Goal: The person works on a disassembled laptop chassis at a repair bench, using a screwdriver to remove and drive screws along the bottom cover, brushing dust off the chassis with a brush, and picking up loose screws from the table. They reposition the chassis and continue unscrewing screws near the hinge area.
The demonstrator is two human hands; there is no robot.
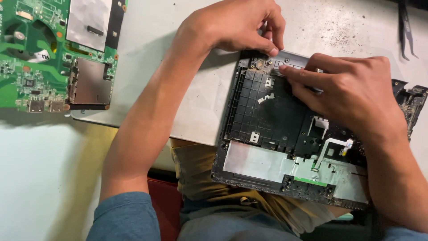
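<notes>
At the desk edge: a black laptop shell lies inside-up, its near side hanging past the pale desk and over the person's lap, so the far corner sits close under both hands.
Left hand: the left hand curls over the shell's far edge; its fingers are pressed together, thumb and forefinger pinching down at a grey strip along that edge, apparently to steady it.
Right hand: the right hand lies across the shell, fingers held close and stretched left, their tips on the same grey strip; whether they grip anything small I cannot tell.
Long axis: the shell's long side runs left to right, tilted slightly so its right end sits lower in view; the ribbed inner face points up.
Silver foil: a foil patch and a white ribbon cable sit near the shell's near edge.
Nearby: a green circuit board rests well apart at the left; black tweezers lie at the far right.
</notes>
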